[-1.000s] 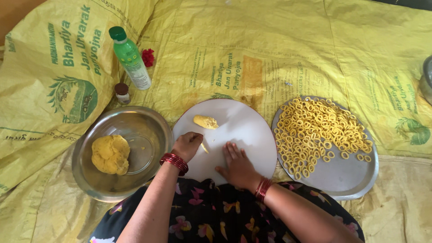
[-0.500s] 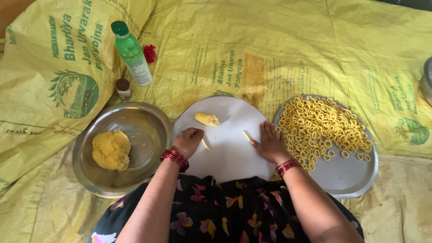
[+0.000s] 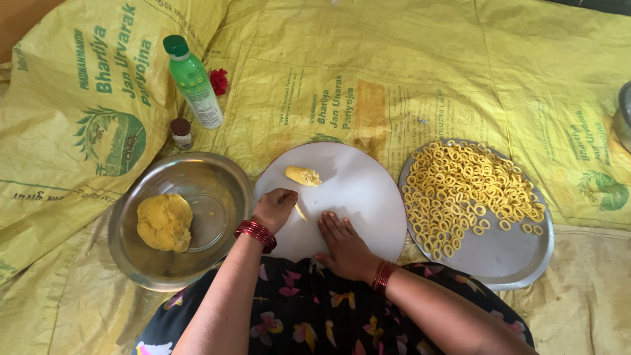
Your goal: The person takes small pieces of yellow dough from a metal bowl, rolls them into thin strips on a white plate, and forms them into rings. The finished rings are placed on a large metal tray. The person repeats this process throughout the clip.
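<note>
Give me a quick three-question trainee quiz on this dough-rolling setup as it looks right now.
1. True or false: the round steel bowl holds a yellow dough lump.
2. Which hand lies flat, palm down, on the round white board?
3. What fills the round steel tray: A small dough rings, B flat discs, C balls?

Key: 1 true. 2 the right hand; the left hand pinches a thin dough strip. 3 A, small yellow dough rings.

A thin yellow dough strip point(image 3: 300, 212) lies on the round white board point(image 3: 355, 190), just beside the left hand point(image 3: 275, 208); a small yellow dough lump point(image 3: 303, 175) rests further up the board.
</note>
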